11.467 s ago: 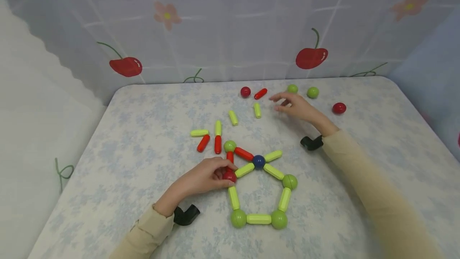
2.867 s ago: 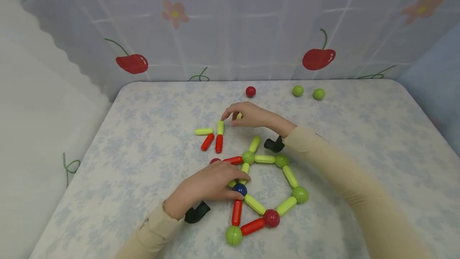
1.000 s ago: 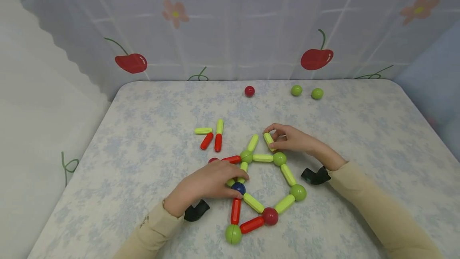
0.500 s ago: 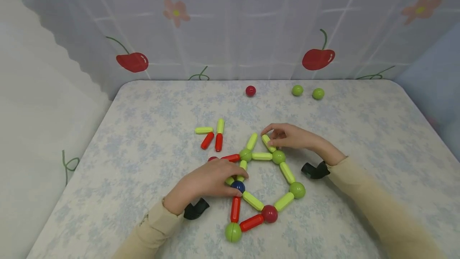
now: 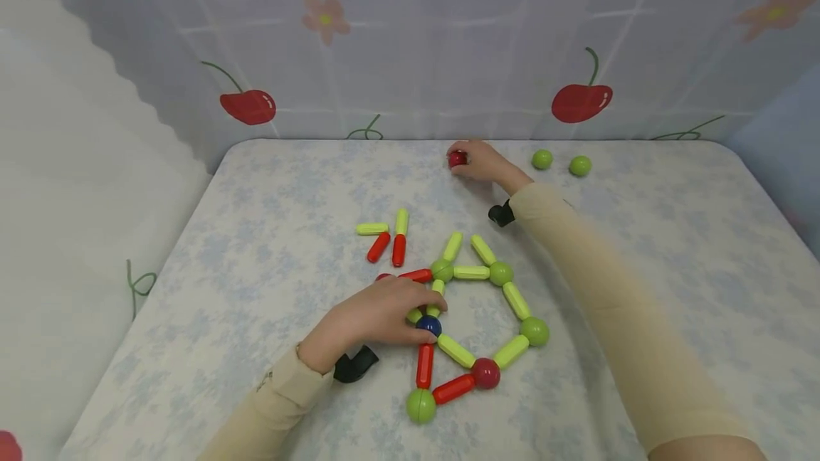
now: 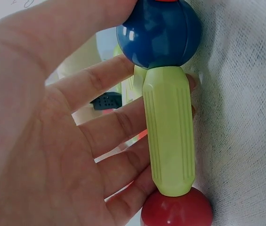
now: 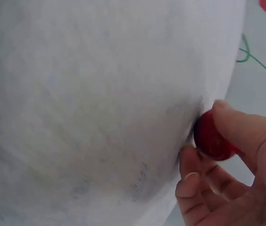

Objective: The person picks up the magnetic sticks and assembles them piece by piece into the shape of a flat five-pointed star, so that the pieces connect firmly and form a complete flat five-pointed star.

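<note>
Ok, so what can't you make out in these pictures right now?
Head view: the glossy red ball behind the hand, mostly hidden by the left hand.
Head view: the short yellow-green rod beneath the fingers, its outer end covered by that same hand.
Left wrist view: the lower shiny red ball, cut off by the bottom edge.
Right wrist view: the pale patterned tablecloth, its print blurred.

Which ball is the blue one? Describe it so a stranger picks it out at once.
On the table, find the five-sided ring of joined sticks and balls. At the ring's left side, against the thumb of the left hand, sits the blue ball. Every other ball in sight is red or green.
</note>
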Tool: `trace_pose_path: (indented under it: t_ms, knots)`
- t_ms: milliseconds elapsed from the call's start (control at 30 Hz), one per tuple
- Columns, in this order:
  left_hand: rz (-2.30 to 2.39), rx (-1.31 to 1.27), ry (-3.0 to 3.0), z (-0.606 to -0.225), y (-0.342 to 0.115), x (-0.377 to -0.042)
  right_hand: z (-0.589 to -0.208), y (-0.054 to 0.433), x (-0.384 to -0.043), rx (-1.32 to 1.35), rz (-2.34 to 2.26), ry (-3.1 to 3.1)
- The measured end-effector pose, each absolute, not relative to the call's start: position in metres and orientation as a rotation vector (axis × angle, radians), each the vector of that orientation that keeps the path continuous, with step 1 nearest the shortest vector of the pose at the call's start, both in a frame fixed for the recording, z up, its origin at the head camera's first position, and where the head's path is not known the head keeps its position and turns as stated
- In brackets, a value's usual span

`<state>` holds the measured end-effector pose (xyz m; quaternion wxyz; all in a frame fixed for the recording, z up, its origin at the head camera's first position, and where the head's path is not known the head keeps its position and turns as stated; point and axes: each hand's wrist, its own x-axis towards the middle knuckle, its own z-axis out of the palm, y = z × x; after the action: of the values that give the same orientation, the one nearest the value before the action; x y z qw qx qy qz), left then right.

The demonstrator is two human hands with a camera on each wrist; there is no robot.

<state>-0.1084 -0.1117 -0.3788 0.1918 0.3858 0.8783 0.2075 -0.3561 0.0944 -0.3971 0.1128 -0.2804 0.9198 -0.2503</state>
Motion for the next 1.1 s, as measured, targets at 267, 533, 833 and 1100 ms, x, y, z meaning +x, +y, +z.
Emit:
trace_pose_path:
  t_ms: [267, 533, 833, 1100]
  knots:
    - [0.577, 1.063, 2.484, -0.377, -0.11, -0.108, -0.39, 0.099, -0.325, -0.849, -0.745, 2.577]
    - [0.611, 1.08, 2.511, -0.379, -0.11, -0.109, -0.393, 0.117, -0.284, -0.973, -0.837, 2.357]
    - [0.599, 1.073, 2.512, -0.381, -0.11, -0.109, -0.396, 0.123, -0.268, -0.918, -0.896, 2.264]
    - [0.628, 1.06, 2.516, -0.381, -0.111, -0.109, -0.396, 0.126, -0.264, -0.867, -0.889, 2.319]
